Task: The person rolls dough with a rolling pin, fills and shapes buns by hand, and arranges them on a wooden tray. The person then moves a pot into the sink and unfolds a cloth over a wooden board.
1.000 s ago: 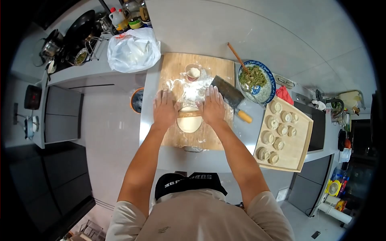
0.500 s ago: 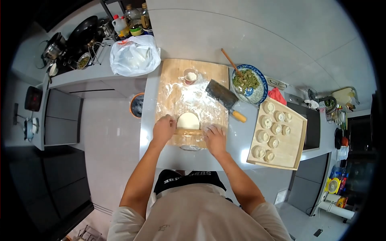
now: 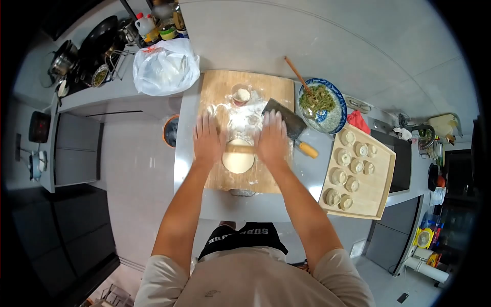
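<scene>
Between my left fingers (image 3: 205,124) and right fingers (image 3: 273,123), straight and ungripping, a brown wooden rolling pin (image 3: 239,149) crosses flattened, round white dough (image 3: 239,163), seemingly unshaped; rightward, cream pieces (image 3: 338,176) look shaped on a pale wooden tray (image 3: 372,190).

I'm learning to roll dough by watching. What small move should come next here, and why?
Probably draw the rolling pin toward the near edge of the dough: it lies across the far part, more dough shows on the near side, and the left hand and right hand cover the pin's ends.
</scene>
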`<control>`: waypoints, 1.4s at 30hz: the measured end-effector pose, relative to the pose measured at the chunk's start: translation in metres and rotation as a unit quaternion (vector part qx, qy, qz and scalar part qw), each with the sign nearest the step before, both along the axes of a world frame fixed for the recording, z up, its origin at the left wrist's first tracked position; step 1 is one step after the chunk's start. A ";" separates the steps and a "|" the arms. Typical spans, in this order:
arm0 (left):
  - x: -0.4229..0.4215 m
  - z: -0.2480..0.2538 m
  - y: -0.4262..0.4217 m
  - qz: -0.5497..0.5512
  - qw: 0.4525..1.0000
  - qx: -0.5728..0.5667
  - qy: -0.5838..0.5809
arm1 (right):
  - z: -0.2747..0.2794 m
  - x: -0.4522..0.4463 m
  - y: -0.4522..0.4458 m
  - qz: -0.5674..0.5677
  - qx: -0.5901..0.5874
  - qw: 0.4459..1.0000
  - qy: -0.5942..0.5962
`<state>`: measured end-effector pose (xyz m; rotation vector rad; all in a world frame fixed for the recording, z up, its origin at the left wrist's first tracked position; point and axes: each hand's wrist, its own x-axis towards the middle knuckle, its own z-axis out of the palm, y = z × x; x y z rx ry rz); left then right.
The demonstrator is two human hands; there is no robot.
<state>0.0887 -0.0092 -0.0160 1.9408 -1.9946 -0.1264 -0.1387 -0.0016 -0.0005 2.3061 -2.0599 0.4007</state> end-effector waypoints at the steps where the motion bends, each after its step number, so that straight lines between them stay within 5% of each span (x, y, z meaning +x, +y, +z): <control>1: 0.002 0.003 0.028 -0.031 0.999 0.022 0.002 | 0.000 -0.003 0.022 0.036 0.037 0.999 0.003; 5: 0.005 0.020 0.082 -0.099 0.987 0.123 0.010 | -0.005 -0.017 0.112 0.102 0.111 0.988 -0.044; 9: -0.016 0.035 0.042 -0.137 0.967 0.157 0.148 | -0.001 -0.027 0.128 0.074 0.062 0.989 -0.108; 11: -0.026 0.043 0.024 -0.146 0.972 0.148 0.112 | 0.003 -0.030 0.131 0.074 0.051 0.991 -0.104; 19: 0.001 0.042 0.041 0.024 0.932 0.336 0.133 | 0.011 -0.029 0.140 0.098 0.043 0.988 -0.114; 21: 0.011 0.040 0.067 0.044 0.935 0.306 0.174 | 0.007 -0.023 0.137 0.099 0.055 0.987 -0.110; 23: 0.018 0.033 0.094 -0.001 0.990 0.030 0.138 | 0.001 -0.015 0.137 0.100 0.064 0.986 -0.115; 27: 0.017 0.013 0.105 -0.050 0.997 0.050 0.017 | 0.016 0.013 0.100 0.041 0.077 0.993 -0.075; 33: 0.008 0.000 -0.011 0.017 0.999 0.049 0.002 | -0.001 0.020 -0.032 0.002 -0.005 1.000 -0.028; 39: 0.018 0.010 0.086 -0.057 0.995 0.079 0.028 | 0.011 -0.001 0.093 0.158 0.074 0.983 -0.056; 42: 0.022 0.025 0.094 -0.034 0.992 0.039 0.112 | -0.011 -0.017 0.113 0.091 0.126 0.982 -0.107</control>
